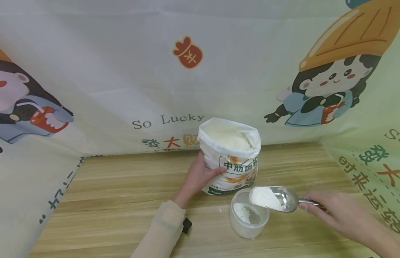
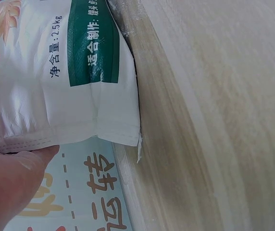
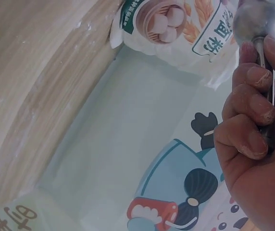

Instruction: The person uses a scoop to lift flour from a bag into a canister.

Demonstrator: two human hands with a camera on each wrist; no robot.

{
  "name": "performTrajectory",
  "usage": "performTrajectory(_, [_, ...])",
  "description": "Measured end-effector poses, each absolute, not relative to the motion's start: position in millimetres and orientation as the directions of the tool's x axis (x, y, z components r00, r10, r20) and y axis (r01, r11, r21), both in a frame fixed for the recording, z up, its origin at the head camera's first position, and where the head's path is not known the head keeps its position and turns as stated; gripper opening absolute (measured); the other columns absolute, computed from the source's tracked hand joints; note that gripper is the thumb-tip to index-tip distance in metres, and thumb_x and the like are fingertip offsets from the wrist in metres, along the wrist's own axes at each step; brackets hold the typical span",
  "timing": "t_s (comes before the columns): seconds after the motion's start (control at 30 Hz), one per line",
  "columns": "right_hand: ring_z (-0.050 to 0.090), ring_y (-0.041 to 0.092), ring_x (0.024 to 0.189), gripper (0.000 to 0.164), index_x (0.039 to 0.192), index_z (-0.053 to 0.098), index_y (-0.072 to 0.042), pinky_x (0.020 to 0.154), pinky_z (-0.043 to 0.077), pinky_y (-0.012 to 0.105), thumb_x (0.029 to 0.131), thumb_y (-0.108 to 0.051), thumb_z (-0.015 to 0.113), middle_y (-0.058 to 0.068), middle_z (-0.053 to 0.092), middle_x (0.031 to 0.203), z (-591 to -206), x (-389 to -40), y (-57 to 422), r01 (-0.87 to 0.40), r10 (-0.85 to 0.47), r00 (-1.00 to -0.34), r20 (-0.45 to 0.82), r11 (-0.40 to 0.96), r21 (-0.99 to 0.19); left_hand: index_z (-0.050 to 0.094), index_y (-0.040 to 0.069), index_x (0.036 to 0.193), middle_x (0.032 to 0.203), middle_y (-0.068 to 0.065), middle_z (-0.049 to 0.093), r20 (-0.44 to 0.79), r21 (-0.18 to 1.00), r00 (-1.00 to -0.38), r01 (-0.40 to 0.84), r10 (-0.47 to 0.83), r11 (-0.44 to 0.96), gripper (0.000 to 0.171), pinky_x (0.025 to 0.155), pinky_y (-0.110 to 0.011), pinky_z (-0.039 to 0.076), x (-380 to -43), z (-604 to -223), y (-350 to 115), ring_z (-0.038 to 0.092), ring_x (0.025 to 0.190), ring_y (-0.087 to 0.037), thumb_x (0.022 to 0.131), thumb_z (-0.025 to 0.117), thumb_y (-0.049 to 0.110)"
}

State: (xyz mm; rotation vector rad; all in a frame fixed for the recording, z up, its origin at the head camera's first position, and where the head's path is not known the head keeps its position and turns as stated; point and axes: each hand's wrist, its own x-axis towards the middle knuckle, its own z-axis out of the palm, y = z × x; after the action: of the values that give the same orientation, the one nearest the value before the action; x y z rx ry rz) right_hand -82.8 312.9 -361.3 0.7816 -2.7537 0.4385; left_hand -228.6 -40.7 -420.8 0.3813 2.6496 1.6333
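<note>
A white bag of flour (image 1: 216, 179) stands open-topped on the table, its mouth folded outward and pale flour filling it near the rim. My left hand (image 1: 201, 173) grips the bag's left side, thumb across the printed front. In my right hand (image 1: 338, 211) is the handle of a metal scoop (image 1: 288, 199), fingers curled round it in the right wrist view. White flour (image 1: 267, 198) is heaped in the scoop's front half. The scoop's tip overlaps the rim of a clear round plastic tub (image 1: 249, 229) in the head view. Some flour lies in the tub.
The wood-grain table (image 1: 122, 193) meets a printed cloth backdrop (image 1: 122, 71) close behind the bag. Cloth walls also rise at left and right. Small specks of flour dot the tabletop near the tub. A black strap end (image 1: 187, 225) shows by the left sleeve.
</note>
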Motion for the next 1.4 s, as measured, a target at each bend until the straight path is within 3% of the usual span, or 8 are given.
performTrajectory(0.17, [0.039,-0.008,0.067,0.009,0.095,0.07,-0.03,0.054,0.036,0.02,0.093,-0.025,0.078,-0.03,0.051,0.081,-363,-86,313,-0.588,-0.516,-0.797,0.315,0.783,-0.204,0.041,0.006,0.149,0.129,-0.017,0.065,0.12,0.88,-0.97,0.202,0.209,0.43,0.086,0.105,-0.049,0.05,-228,-420,-41,0.063,0.118,-0.032,0.082,0.09,0.029])
performTrajectory(0.4, [0.035,-0.008,0.064,0.015,0.088,0.065,-0.032,0.051,0.033,0.02,0.092,-0.027,0.079,-0.029,0.042,0.076,-360,-90,306,-0.608,-0.551,-0.781,0.295,0.779,-0.154,0.04,0.007,0.151,0.13,-0.017,0.064,0.121,0.879,-0.97,0.203,0.21,0.431,0.088,0.107,-0.048,0.049,-228,-421,-41,0.062,0.12,-0.032,0.082,0.089,0.03])
performTrajectory(0.8, [0.035,-0.004,0.058,0.022,0.08,0.059,-0.031,0.049,0.034,0.022,0.095,-0.037,0.075,-0.025,0.04,0.068,-343,-96,290,-0.599,-0.582,-0.794,0.177,0.799,-0.057,0.039,0.005,0.151,0.131,-0.018,0.063,0.117,0.88,-0.973,0.195,0.201,0.433,0.089,0.108,-0.049,0.048,-229,-422,-40,0.061,0.121,-0.034,0.082,0.09,0.029])
performTrajectory(1.17, [0.043,-0.002,0.057,0.018,0.081,0.065,-0.027,0.047,0.041,0.027,0.09,-0.032,0.08,-0.023,0.046,0.07,-334,-97,276,-0.59,-0.587,-0.792,0.166,0.807,0.035,0.039,0.006,0.15,0.132,-0.017,0.063,0.119,0.888,-0.972,0.196,0.204,0.416,0.088,0.108,-0.05,0.047,-229,-421,-41,0.06,0.122,-0.033,0.082,0.09,0.028])
performTrajectory(1.4, [0.037,0.003,0.054,0.028,0.076,0.058,-0.026,0.044,0.034,0.029,0.09,-0.036,0.08,-0.019,0.042,0.068,-328,-96,268,-0.55,-0.558,-0.821,0.12,0.83,0.095,0.039,0.006,0.15,0.131,-0.017,0.063,0.127,0.888,-0.969,0.206,0.212,0.412,0.088,0.108,-0.05,0.048,-229,-423,-41,0.061,0.122,-0.034,0.082,0.09,0.029])
